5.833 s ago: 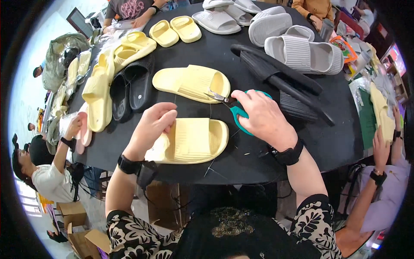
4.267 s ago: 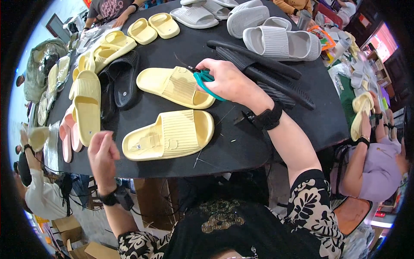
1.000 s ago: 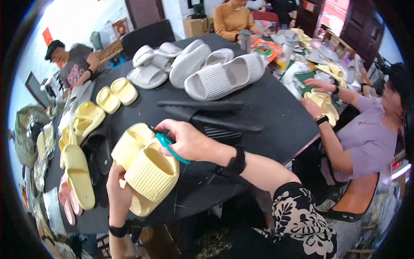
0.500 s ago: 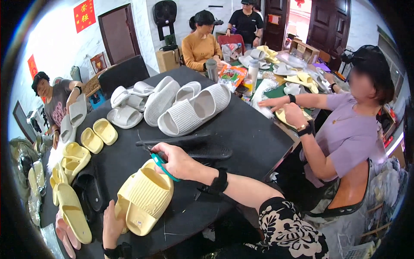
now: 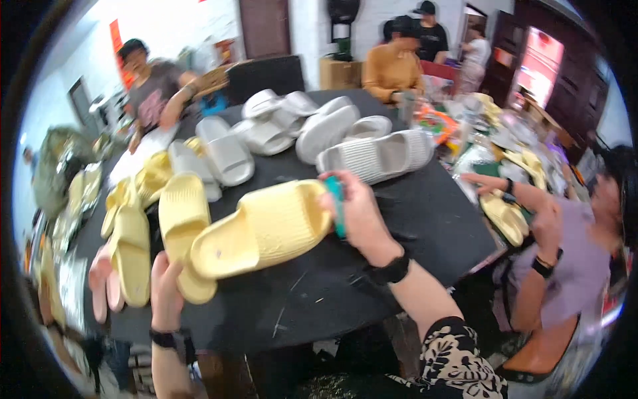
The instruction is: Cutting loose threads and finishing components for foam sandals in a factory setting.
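Note:
Above the black table, my right hand (image 5: 362, 216) closes on the toe end of a ribbed yellow slipper (image 5: 279, 219). Teal-handled scissors (image 5: 337, 206) stay in that same hand, their blades out of sight. The slipper lies sideways, its heel to the left. Behind its heel stands a second yellow slipper (image 5: 183, 213), partly covered by the first. My left hand (image 5: 167, 289) is closed at the lower end of this pair, thumb against the yellow edge. Whether it grips one slipper or both is hard to see.
More yellow slippers (image 5: 131, 253) and pink ones (image 5: 100, 279) line the left edge of the black table (image 5: 372, 286). Grey slippers (image 5: 375, 156) fill its far side. A co-worker in purple (image 5: 571, 259) sits close on the right; others are beyond the table.
The yellow slippers have come up off the table and been turned apart. My right hand has moved from above them to the toe of one, keeping the scissors. The view has swung left.

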The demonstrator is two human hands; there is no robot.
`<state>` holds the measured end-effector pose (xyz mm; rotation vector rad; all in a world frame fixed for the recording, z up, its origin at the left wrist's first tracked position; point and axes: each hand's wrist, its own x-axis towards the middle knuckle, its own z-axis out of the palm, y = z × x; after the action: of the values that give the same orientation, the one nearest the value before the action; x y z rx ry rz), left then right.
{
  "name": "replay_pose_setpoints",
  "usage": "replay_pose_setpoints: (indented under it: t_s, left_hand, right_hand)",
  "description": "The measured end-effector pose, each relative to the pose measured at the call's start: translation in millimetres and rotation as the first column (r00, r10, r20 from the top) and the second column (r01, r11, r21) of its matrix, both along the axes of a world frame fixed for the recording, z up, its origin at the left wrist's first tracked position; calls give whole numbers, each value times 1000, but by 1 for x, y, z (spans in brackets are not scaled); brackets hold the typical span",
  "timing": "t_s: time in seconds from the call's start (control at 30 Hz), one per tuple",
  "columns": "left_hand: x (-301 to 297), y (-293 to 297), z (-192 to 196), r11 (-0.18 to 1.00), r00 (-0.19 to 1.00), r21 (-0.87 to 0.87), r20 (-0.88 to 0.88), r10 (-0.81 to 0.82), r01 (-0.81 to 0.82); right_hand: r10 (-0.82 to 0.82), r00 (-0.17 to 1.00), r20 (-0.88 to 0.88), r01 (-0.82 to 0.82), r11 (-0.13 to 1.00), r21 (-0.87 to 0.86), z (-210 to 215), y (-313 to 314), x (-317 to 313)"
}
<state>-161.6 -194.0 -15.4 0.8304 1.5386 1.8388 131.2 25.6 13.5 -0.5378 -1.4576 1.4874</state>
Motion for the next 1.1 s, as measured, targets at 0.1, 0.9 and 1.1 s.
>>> replay_pose_setpoints:
  t_s: [0.1,0.9,1.1]
  left_hand:
    - [13,25,-2,995,983,96,183,2,-20]
    - [68,39,0,988,986,94,-130,-108,121]
    - [81,70,54,953,951,66,-116,-287,296]
  right_hand:
    - [-116,993,-30,111,985,-131,-2,4,6]
    - [127,930,-344,-296,814,-500,-25,-73,-41]
    - [80,892,-445,-316,815,-486,-3,-42,-23]
